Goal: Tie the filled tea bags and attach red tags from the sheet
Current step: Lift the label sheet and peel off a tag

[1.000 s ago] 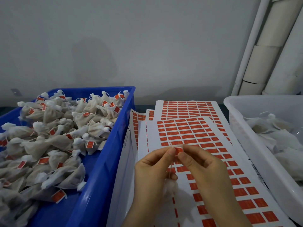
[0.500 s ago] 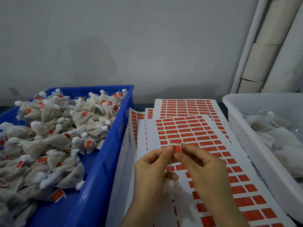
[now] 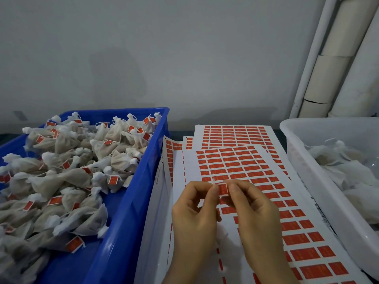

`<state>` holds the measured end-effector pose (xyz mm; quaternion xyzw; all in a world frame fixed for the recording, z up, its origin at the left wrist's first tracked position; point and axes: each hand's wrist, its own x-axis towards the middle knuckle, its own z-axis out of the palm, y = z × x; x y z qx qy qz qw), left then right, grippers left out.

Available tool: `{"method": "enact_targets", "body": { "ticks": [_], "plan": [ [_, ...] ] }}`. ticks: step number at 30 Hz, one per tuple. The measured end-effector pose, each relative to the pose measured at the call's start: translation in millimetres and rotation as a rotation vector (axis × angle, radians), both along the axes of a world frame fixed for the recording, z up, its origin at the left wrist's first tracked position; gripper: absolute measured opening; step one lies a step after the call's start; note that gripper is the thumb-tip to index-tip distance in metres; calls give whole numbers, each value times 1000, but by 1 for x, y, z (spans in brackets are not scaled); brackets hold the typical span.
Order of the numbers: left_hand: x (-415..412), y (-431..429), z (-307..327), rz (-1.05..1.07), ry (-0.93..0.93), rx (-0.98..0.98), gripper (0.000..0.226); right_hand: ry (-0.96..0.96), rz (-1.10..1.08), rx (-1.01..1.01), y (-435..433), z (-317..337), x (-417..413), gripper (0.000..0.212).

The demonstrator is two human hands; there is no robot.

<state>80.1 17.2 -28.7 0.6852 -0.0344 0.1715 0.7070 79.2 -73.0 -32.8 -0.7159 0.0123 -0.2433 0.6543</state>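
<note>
Blue plastic crate (image 3: 127,222) of tagged bags at 9 o'clock, white sheets of red tags (image 3: 242,160) centre. Left hand (image 3: 194,214) and right hand (image 3: 254,208) pinch one small red tag (image 3: 223,189), now folded flatter than a second ago; attachment looks nearly closed.

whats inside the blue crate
The blue crate holds a heap of tied tea bags, many with red tags. Bags beneath the top layer and most of the crate floor are hidden.

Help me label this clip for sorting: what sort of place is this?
Probably a small packing workstation for hand-finishing tea bags: a blue crate heaped with tagged bags, sheets of red tags, and a white tub of untagged bags.
</note>
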Motion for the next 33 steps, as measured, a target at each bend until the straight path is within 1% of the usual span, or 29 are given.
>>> {"method": "enact_targets", "body": {
  "ticks": [1, 3, 5, 7, 12, 19, 22, 24, 26, 28, 30, 31, 33],
  "plan": [
    [0, 0, -1, 3, -10, 15, 3, 6, 17, 24, 1, 0, 0, 15],
    [0, -1, -2, -3, -39, 27, 2, 23, 27, 9, 1, 1, 0, 20],
    [-1, -1, -2, -11, -57, 20, 6, 33, 8, -37, 1, 1, 0, 15],
    [0, -1, -2, -21, -72, 12, 7, 20, -15, -67, 0, 1, -1, 10],
    [0, -3, -3, -32, -92, -24, 9, -1, -30, -68, 2, 1, -3, 9],
    [5, -1, -4, -87, 27, -100, 14, 66, -25, 57, -3, 3, 1, 15],
    [7, 1, -3, -60, 66, -127, 16, 87, 10, 145, -4, 2, 1, 18],
    [7, 2, -1, -54, 85, -135, 15, 100, 33, 147, -5, 0, 3, 20],
    [6, 2, 0, -52, 90, -101, 14, 92, 39, 112, -5, -1, 3, 17],
    [5, 2, -1, -38, 83, -15, 14, 85, 43, 90, -7, -3, 3, 13],
    [5, 2, -2, -13, 90, 61, 8, 87, 59, 55, -10, -6, 2, 13],
    [4, 2, -2, 2, 103, 84, 3, 91, 73, 30, -11, -7, 2, 14],
    [4, 4, 0, 68, 110, 133, 5, 116, 132, -29, -12, -10, 1, 21]
  ]
}}
